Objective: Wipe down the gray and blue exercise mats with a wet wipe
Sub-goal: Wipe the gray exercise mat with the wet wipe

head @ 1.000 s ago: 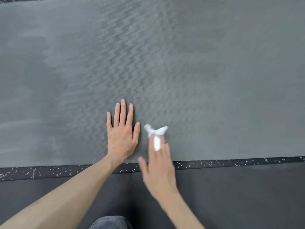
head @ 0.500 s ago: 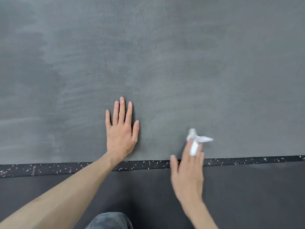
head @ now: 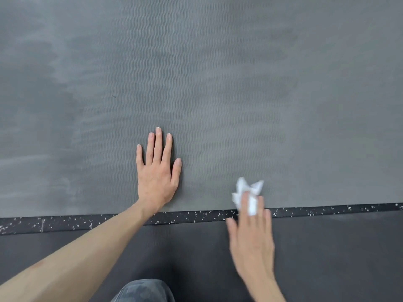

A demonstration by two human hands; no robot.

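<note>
Since half a second ago the right hand (head: 250,238) has slid its wipe (head: 248,194) back leftward along the mat's near edge, so the edge strip is being scrubbed back and forth. At left, the left hand (head: 156,173) has stayed flat and open, fingers straight, pinning the gray mat (head: 218,73). The right hand's straight fingers press the crumpled wipe, with part of it threaded between two fingers. The speckled floor (head: 185,216) borders that edge; open mat stretches right and beyond.

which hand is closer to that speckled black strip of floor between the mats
The right hand. It lies across the speckled strip, its fingers reaching over it with the wet wipe. The left hand rests flat on the gray mat, just beyond the strip's far edge.
</note>
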